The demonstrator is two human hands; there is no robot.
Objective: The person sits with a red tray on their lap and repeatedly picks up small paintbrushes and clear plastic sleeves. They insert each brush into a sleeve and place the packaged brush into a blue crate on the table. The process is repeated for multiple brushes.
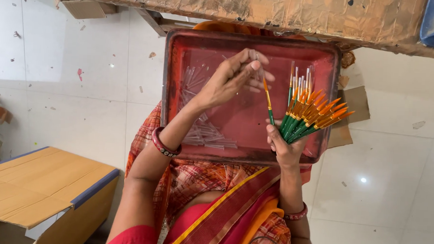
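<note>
A: What's in the right hand point(285, 145)?
B: A fanned bunch of green-and-orange brushes point(307, 114), fingers closed round the handle ends, I'd judge so the tips stay apart, over the right of the red tray point(181, 42) on the lap.
A: Which way do they point?
B: Long axes run far and rightward, tips away from the body.
A: The left hand point(228, 78)?
B: Fingertips pinched narrow on a clear cap point(257, 65) at the tip of one brush point(267, 101), which stands nearly upright. Loose clear caps point(204, 131) lie at the tray's left
</note>
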